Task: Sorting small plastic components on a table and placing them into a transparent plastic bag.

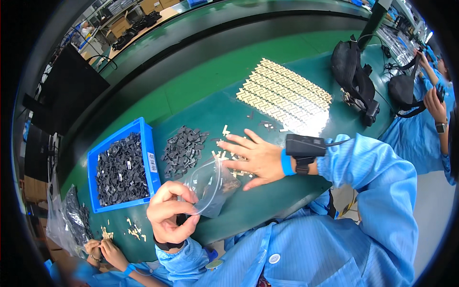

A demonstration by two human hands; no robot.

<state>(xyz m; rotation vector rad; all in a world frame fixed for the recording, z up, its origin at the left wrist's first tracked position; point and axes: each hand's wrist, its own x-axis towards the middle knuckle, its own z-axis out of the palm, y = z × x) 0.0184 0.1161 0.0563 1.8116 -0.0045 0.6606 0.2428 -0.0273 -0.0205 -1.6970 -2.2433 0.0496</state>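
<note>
My left hand (173,214) pinches the rim of a clear plastic zip bag (206,193), its mouth turned upward. The bag stands over the near edge of the green table; whether anything lies inside is hard to make out. My right hand (258,160) rests palm down to the right of the bag, fingers spread and holding nothing. Small cream strips (225,130) are scattered around its fingertips and partly hidden beneath it. Just left of them lies a loose pile of small black plastic parts (184,150).
A blue bin (154,167) full of black parts stands at the left. Cream pieces form a patterned sheet (282,91) farther back. A black strapped device (354,76) lies at the far right. Co-workers' hands (112,253) work at the lower left; another person stands at right.
</note>
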